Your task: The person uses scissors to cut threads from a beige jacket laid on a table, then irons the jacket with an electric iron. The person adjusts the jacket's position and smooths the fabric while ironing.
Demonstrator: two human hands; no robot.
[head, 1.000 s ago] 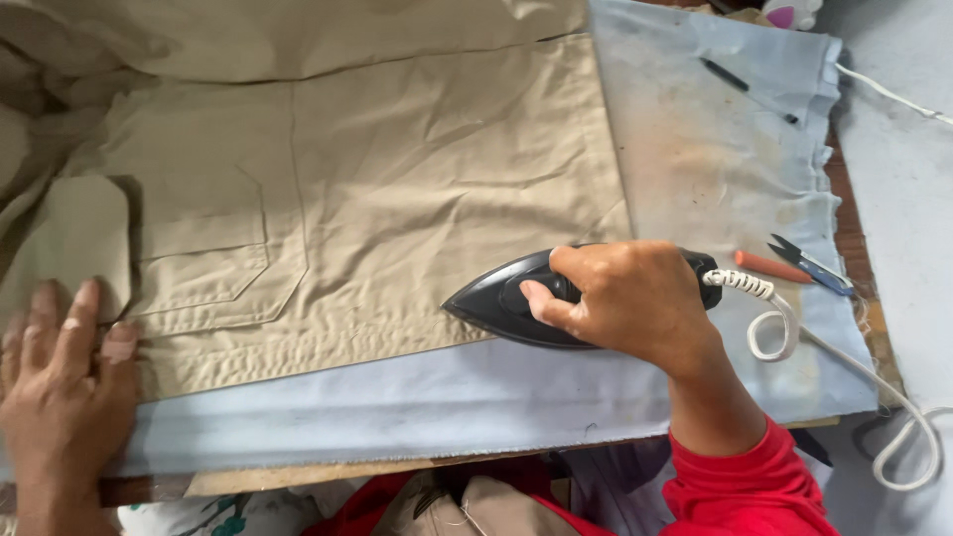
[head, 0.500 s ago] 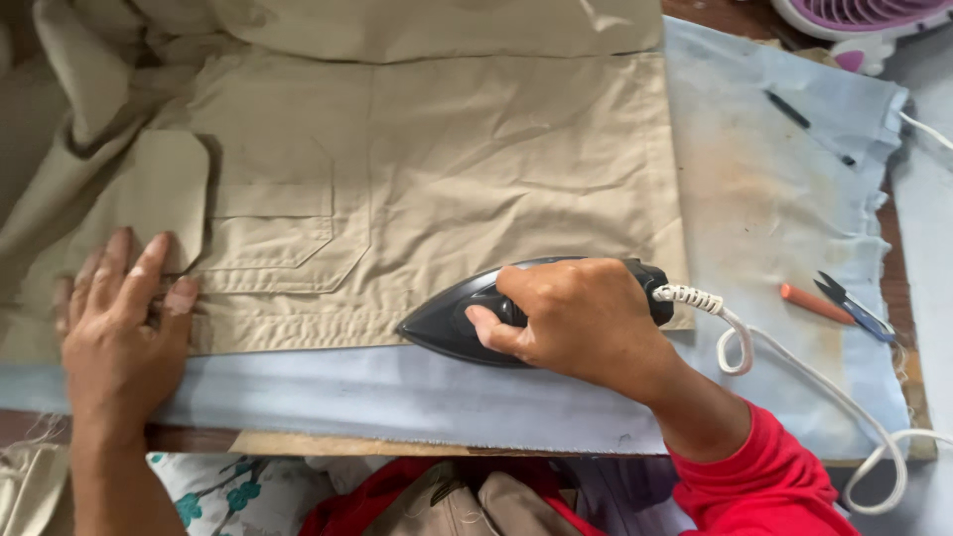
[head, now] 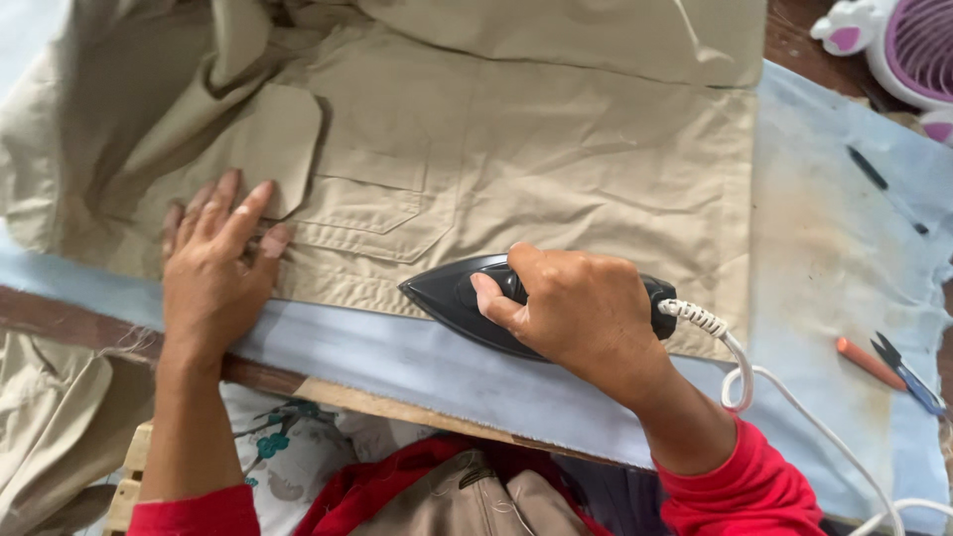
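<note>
**A:** ok what's the head view showing on your end?

**B:** Only got that one view, looking straight down. My right hand point(head: 576, 313) is wrapped tight around the handle of a black clothes iron point(head: 467, 298). The iron sits flat on the lower edge of the khaki garment point(head: 556, 159), nose pointing left, partly over the pale blue ironing cloth point(head: 824, 248) underneath.

**A:** and the left?

**B:** My left hand point(head: 213, 273) isn't gripping anything. It's spread flat, palm down, fingers fanned out, pressing on the khaki fabric just left of the iron, fingertips touching the loose pocket flap point(head: 268, 149). Hands are near each other but apart.

**A:** anything else around?

**B:** White coiled cord point(head: 740, 372) runs off the back of the iron toward the right. Further right on the cloth there's an orange pen-like thing point(head: 869, 362) just beside small blue-handled snips point(head: 905, 369). A purple and white fan point(head: 908, 40) pokes in at the top right corner. Red sleeves on both my arms.
</note>
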